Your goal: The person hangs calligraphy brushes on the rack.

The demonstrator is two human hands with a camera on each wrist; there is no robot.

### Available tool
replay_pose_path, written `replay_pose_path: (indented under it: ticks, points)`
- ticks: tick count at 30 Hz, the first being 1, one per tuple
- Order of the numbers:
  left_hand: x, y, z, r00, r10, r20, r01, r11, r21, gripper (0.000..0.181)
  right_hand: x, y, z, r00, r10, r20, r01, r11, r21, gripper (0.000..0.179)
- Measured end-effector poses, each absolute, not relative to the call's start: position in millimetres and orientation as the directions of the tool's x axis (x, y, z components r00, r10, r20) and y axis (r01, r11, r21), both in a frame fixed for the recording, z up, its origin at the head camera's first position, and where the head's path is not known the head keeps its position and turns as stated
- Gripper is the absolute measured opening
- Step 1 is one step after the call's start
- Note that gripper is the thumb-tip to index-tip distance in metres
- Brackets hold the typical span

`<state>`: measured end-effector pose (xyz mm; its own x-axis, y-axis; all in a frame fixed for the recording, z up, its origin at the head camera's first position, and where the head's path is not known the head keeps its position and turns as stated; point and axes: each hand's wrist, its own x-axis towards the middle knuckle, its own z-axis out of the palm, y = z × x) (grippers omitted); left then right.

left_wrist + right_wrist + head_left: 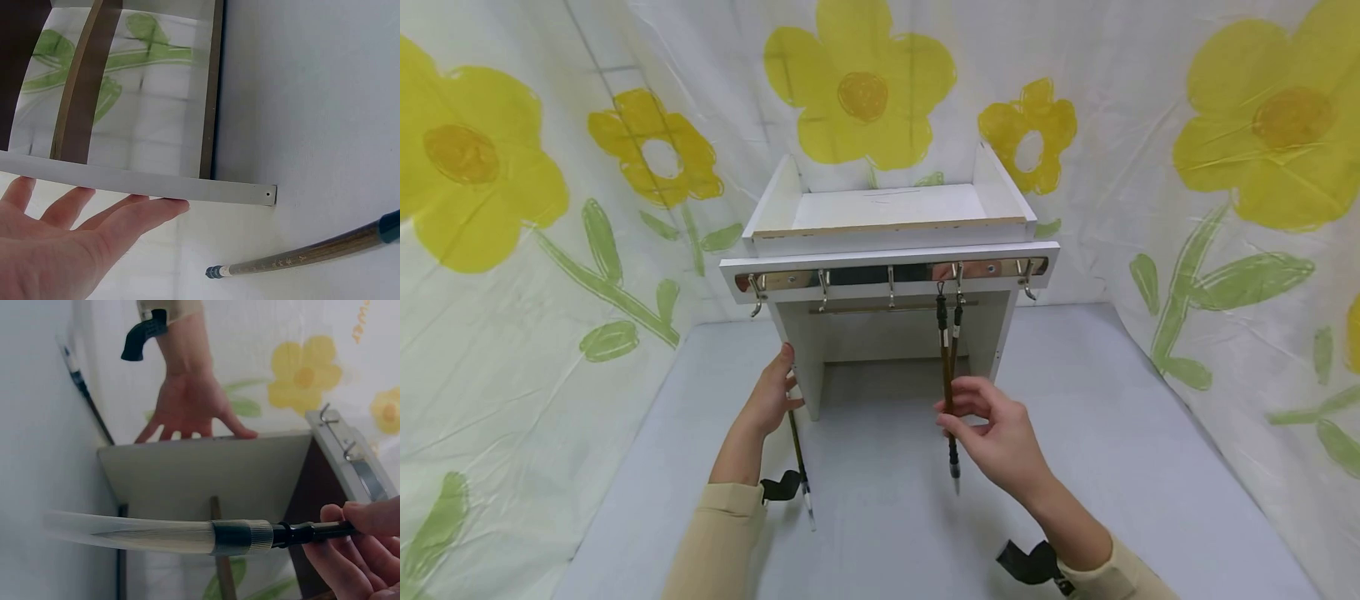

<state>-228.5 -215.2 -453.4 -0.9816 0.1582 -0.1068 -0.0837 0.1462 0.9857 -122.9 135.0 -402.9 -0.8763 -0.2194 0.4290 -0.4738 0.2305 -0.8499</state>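
Observation:
A white shelf unit (887,237) has a metal strip of hooks along its front. With fingers spread, my left hand (771,396) touches the outside of its left side panel (237,192). My right hand (996,429) pinches a brown-handled writing brush (946,358) between thumb and fingers, tip down. A clear cap (150,532) covers its bristles. Its top loop is beside the fourth hook (958,275); whether it is hooked, I cannot tell. Just behind it, a second brush (957,321) hangs from that hook, its lower part hidden.
Another capped brush (797,450) lies on the pale table (880,533), left of the unit. Hooks on the left (756,296), centre (891,286) and far right (1027,279) stick out from the strip. A flowered curtain (1090,150) surrounds the table.

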Motion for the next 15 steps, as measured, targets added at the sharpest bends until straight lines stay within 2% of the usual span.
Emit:
replay_pose_path:
  ticks: [15]
  points:
    - [-228.8,-215.2,-454.3,-0.982,0.153,-0.115,-0.091,0.156,0.983,0.078,-121.0,123.3,-408.0,-0.888,-0.277,0.367,-0.439,0.270,-0.857,0.036]
